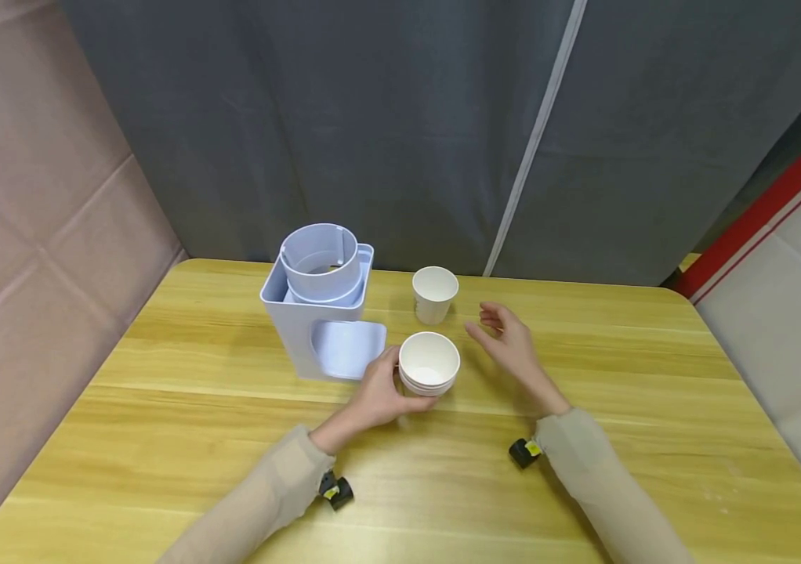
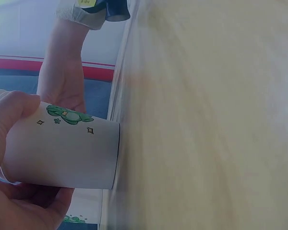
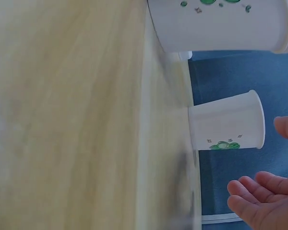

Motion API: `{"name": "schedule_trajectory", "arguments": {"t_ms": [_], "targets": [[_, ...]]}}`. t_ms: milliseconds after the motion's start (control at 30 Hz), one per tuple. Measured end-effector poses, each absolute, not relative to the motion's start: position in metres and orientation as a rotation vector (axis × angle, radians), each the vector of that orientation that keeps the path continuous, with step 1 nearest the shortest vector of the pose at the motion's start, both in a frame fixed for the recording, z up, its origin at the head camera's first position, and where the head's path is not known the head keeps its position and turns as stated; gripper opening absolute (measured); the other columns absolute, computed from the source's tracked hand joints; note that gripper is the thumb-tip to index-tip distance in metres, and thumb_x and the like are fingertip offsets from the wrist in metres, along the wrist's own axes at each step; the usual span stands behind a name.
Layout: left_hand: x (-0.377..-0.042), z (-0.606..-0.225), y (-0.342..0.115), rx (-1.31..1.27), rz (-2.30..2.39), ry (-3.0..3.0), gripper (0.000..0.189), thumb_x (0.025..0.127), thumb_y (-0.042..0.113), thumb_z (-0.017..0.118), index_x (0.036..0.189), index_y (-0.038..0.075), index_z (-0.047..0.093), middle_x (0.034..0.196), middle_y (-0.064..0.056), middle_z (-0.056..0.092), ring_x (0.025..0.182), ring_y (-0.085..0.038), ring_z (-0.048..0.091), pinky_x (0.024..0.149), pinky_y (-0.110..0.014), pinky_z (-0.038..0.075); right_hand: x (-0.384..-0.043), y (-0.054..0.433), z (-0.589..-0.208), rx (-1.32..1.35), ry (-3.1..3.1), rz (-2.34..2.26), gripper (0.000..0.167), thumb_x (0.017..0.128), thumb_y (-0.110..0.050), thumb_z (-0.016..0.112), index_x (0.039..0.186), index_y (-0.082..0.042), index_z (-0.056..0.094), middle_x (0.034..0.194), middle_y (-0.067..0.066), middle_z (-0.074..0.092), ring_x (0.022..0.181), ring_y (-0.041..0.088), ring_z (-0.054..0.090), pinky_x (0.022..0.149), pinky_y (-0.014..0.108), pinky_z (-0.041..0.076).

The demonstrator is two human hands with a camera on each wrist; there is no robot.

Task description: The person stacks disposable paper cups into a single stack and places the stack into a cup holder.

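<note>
My left hand (image 1: 381,392) grips a short stack of white paper cups (image 1: 430,362) around its side, mouths up, low over the table. Green printing decorates the outer cup (image 2: 69,148) in the left wrist view, where the thumb lies on one side and fingers on the other. Behind the stack, a single paper cup (image 1: 434,294) stands upright on the table. To the right of both, my right hand (image 1: 509,341) hovers with nothing in it, fingers loosely bent. In the right wrist view its fingers (image 3: 261,191) are near the single cup (image 3: 228,122), apart from it.
A pale lilac plastic holder (image 1: 284,333) stands left of the cups, with a round tube (image 1: 319,254) in its top and a curved opening in front. The wooden table (image 1: 182,423) ends at a dark grey curtain (image 1: 386,125).
</note>
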State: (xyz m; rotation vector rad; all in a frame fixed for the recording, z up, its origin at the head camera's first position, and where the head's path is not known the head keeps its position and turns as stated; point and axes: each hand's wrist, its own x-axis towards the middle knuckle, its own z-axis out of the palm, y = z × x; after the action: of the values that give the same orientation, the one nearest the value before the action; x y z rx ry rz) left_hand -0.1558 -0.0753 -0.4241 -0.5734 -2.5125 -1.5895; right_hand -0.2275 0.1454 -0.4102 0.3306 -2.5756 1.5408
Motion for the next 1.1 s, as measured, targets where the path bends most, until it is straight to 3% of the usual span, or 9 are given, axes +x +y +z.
{"name": "schedule_trajectory", "arguments": {"t_ms": [567, 1100], "targets": [[-0.156, -0.424, -0.075, -0.594, -1.591, -2.511, 0.071, 0.061, 0.012, 0.086, 0.12, -0.006, 0.052, 0.109, -0.015, 0.059, 0.1, -0.025, 0.056, 0.085, -0.033, 0.049, -0.253, 0.125, -0.408, 0.294, -2.592, 1.566, 0.064, 0.08, -0.016, 0.075, 0.13, 0.01, 0.043, 0.13, 0.025, 0.048, 0.116, 0.036, 0.048, 0.101, 0.044, 0.038], [-0.155, -0.423, -0.076, -0.611, -1.564, -2.509, 0.071, 0.06, 0.014, 0.086, 0.119, -0.005, 0.053, 0.108, -0.015, 0.059, 0.098, -0.025, 0.056, 0.084, -0.033, 0.049, -0.27, 0.11, -0.398, 0.44, -2.591, 1.445, 0.07, 0.079, -0.017, 0.075, 0.134, 0.009, 0.039, 0.133, 0.024, 0.046, 0.119, 0.037, 0.046, 0.101, 0.047, 0.037]]}}
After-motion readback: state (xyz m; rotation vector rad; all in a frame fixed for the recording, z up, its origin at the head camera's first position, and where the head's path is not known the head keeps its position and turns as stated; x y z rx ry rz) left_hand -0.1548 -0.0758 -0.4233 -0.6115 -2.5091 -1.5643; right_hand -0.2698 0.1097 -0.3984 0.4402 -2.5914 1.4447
